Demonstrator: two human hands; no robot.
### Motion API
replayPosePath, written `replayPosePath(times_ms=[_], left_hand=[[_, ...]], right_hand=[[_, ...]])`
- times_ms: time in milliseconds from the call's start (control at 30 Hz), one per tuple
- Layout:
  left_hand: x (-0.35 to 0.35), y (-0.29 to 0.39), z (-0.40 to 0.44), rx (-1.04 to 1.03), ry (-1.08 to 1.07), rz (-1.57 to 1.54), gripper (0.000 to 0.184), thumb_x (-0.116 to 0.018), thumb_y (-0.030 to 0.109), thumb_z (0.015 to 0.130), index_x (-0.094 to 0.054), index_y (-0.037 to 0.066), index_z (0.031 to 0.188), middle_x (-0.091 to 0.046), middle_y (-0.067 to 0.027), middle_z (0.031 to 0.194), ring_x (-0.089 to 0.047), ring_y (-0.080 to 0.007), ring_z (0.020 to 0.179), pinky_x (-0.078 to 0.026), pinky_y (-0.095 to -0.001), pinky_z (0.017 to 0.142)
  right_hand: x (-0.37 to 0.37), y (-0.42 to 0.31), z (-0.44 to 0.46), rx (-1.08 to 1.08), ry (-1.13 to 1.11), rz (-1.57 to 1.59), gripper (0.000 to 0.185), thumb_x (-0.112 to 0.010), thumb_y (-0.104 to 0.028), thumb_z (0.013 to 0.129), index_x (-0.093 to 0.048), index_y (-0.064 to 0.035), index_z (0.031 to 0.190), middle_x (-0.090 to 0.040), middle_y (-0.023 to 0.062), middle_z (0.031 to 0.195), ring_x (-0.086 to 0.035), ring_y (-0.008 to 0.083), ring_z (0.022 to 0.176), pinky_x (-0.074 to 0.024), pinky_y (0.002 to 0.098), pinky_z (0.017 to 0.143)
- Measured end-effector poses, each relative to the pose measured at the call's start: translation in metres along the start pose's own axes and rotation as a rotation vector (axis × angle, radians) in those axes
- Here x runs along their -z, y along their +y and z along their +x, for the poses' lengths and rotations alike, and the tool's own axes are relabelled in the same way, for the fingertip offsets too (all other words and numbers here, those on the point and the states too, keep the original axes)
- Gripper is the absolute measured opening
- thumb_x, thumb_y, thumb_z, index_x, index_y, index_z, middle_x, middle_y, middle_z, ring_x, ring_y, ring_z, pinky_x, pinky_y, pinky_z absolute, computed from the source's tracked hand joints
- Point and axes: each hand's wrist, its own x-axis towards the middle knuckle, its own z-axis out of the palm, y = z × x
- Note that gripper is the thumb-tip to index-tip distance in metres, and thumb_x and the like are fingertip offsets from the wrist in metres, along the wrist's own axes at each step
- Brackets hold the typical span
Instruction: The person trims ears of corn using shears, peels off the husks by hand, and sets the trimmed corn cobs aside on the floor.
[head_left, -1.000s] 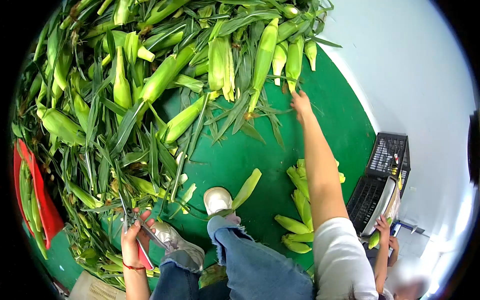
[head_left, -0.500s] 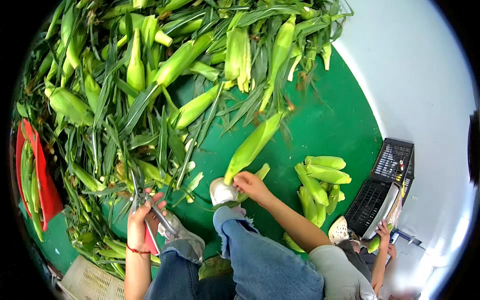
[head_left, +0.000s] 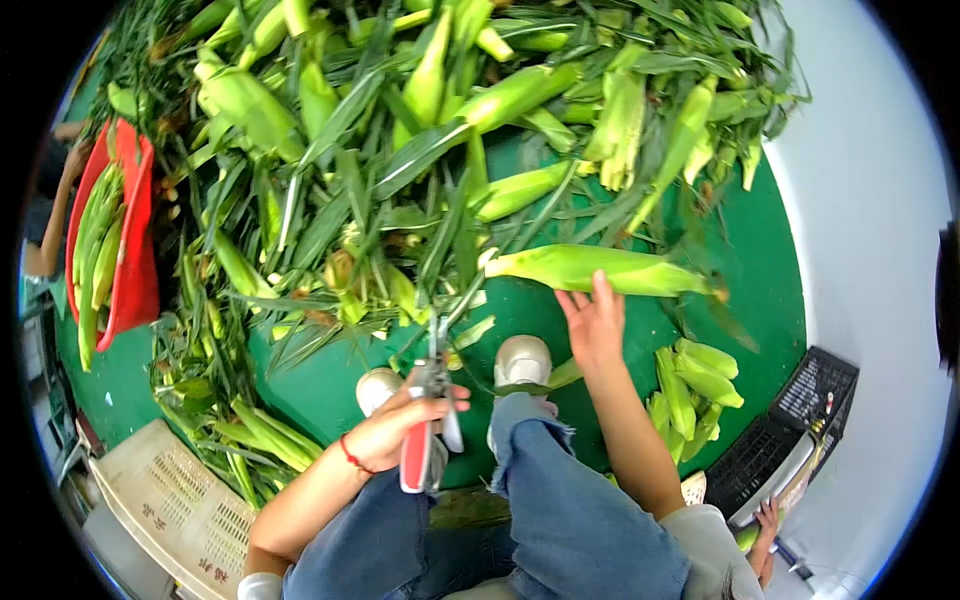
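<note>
My right hand (head_left: 597, 325) grips a green ear of corn (head_left: 610, 268) from below, near its middle. The husked ear lies level across the fingers, its pale cut stem end to the left and brown silk at the right tip. My left hand (head_left: 410, 415) is wrapped around red-handled pruning shears (head_left: 414, 458). Their metal blades point away from me, close to the leafy trimmings, left of the ear's stem end. A large pile of corn ears and long leaves (head_left: 350, 150) spreads beyond both hands. To the right of my right forearm sits a smaller stack of trimmed ears (head_left: 705, 372).
A red container (head_left: 135, 240) with ears stands at left, another person's arm (head_left: 60, 215) behind it. A beige crate (head_left: 170, 500) is at lower left. Black crates (head_left: 805, 395) and a person's hand (head_left: 765, 525) are at right. My shoes rest on the green floor (head_left: 300, 390).
My right hand has lifted the ear and turned it from slanted to level, its grip now near the middle. My left hand has brought the shears right, towards the ear's stem end. The camera view has shifted.
</note>
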Motion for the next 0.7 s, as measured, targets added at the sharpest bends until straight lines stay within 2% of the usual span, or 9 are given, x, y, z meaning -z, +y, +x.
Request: replayPosePath(times_ms=[67,267,367,467,567,667,700], left_hand=[[-0.004,0.002,0.006,0.002,-0.038,0.003,0.066,-0.059,0.013,0.086,-0.022,0.006,0.141,-0.050,-0.0125,0.120,-0.048,-0.0215,0.115,-0.036,-0.0344,0.099],[-0.010,0.017,0.013,-0.127,-0.031,-0.086,0.067,-0.057,0.012,0.085,-0.022,0.011,0.142,-0.051,-0.0092,0.119,-0.048,-0.0208,0.112,-0.036,-0.0370,0.099],[-0.001,0.021,0.011,-0.107,-0.048,-0.090,0.075,-0.059,0.018,0.084,-0.017,0.018,0.147,-0.049,-0.0113,0.128,-0.046,-0.0275,0.121,-0.036,-0.0457,0.100],[-0.003,0.021,0.009,-0.053,-0.044,-0.089,0.076,-0.059,0.017,0.084,-0.017,0.018,0.147,-0.049,-0.0115,0.128,-0.046,-0.0282,0.121,-0.036,-0.0471,0.100],[0.000,0.017,0.014,-0.093,-0.030,-0.088,0.075,-0.059,0.016,0.083,-0.018,0.016,0.147,-0.050,-0.0124,0.125,-0.049,-0.0279,0.118,-0.039,-0.0450,0.097],[0.002,0.015,0.018,-0.201,-0.035,0.015,0.067,-0.058,0.009,0.084,-0.024,0.010,0.142,-0.056,-0.0093,0.111,-0.057,-0.0202,0.099,-0.044,-0.0341,0.088],[-0.004,0.016,0.012,-0.240,0.003,0.082,0.066,-0.057,0.005,0.084,-0.025,0.008,0.141,-0.059,-0.0103,0.100,-0.061,-0.0203,0.086,-0.049,-0.0321,0.079]], right_hand=[[-0.018,-0.007,-0.021,0.109,-0.110,-0.102,0.041,-0.058,-0.016,0.090,-0.037,-0.0083,0.124,-0.050,0.0096,0.123,-0.053,0.0275,0.111,-0.0453,0.0466,0.094],[-0.035,-0.001,-0.044,0.240,-0.307,-0.224,0.043,-0.055,-0.002,0.087,-0.035,-0.0056,0.125,-0.049,0.0122,0.122,-0.055,0.0259,0.109,-0.0496,0.0449,0.091],[-0.036,0.007,-0.048,0.251,-0.299,-0.194,0.047,-0.056,0.000,0.085,-0.034,-0.0057,0.127,-0.049,0.0119,0.122,-0.055,0.0256,0.110,-0.0494,0.0444,0.091],[-0.028,0.014,-0.048,0.236,-0.330,-0.309,0.050,-0.057,0.000,0.085,-0.033,-0.0061,0.128,-0.049,0.0117,0.122,-0.054,0.0258,0.111,-0.0478,0.0453,0.093],[-0.033,0.018,-0.055,0.265,-0.292,-0.286,0.040,-0.059,0.006,0.080,-0.047,0.0013,0.118,-0.056,0.0067,0.109,-0.054,0.0164,0.100,-0.0448,0.0314,0.087],[-0.037,0.011,-0.056,0.177,-0.379,-0.312,0.048,-0.059,0.004,0.081,-0.041,-0.0025,0.125,-0.055,0.0073,0.113,-0.054,0.0166,0.100,-0.0421,0.0319,0.090],[-0.037,0.012,-0.053,0.179,-0.376,-0.279,0.049,-0.059,-0.001,0.083,-0.039,-0.0045,0.127,-0.053,0.0087,0.117,-0.053,0.0214,0.105,-0.0409,0.0381,0.094]])
